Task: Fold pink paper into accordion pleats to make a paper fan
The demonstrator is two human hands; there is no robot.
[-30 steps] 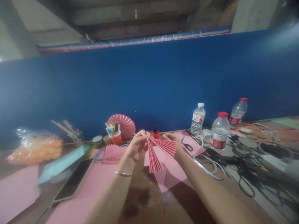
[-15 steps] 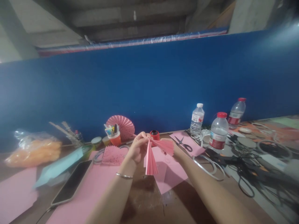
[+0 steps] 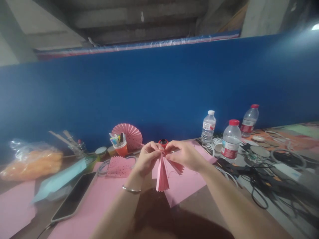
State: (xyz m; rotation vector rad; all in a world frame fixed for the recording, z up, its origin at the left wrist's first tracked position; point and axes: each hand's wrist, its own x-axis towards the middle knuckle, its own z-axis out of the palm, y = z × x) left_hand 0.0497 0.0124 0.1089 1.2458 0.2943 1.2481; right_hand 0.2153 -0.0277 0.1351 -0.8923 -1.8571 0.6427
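Observation:
Both my hands hold a pink pleated paper fan (image 3: pixel 162 174) above the table. My left hand (image 3: pixel 147 158) pinches its top where the folds meet. My right hand (image 3: pixel 185 155) grips the right half of the pleats beside it, fingers closed over them. The fan's left half hangs straight down. Under it lies a flat pink sheet (image 3: pixel 184 186). A finished round pink fan (image 3: pixel 128 135) stands at the back by an orange cup of pens (image 3: pixel 121 146). A red round object (image 3: pixel 163 142) sits just behind my fingers.
A phone (image 3: pixel 72 197) lies at the left on pink paper, with a light-blue sheet (image 3: pixel 59 179) and an orange bag (image 3: pixel 30 161) beyond. Three water bottles (image 3: pixel 230 141) stand at the right among cables (image 3: pixel 271 189) and white rings. A blue wall (image 3: pixel 159 93) backs the table.
The two halves of the fan have swung closer together and now hang nearly downward. My right hand moved left, up over the pleats, next to my left hand.

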